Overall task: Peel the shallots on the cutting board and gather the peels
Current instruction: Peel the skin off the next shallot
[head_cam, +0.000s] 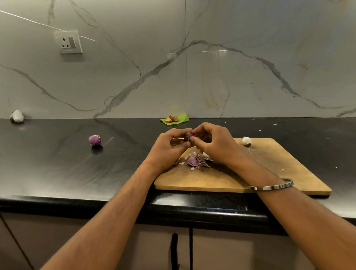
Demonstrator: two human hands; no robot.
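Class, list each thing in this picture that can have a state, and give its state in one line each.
shallot in hands: partly peeled, pinched by both hands
left hand: gripping it
right hand: picking at its skin
shallot on counter: peeled, lying apart
peels: loose on cutting board
cupboard door: closed

Purple shallot (188,136) held above wooden cutting board (279,166); purple-white peels (196,161) heaped on board.

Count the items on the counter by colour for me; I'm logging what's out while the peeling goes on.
Purple: 3 – shallot in the hands, shallot on the counter, peel pile
White: 1 – garlic
Green: 1 – leaf
Tan: 1 – cutting board
Total: 6
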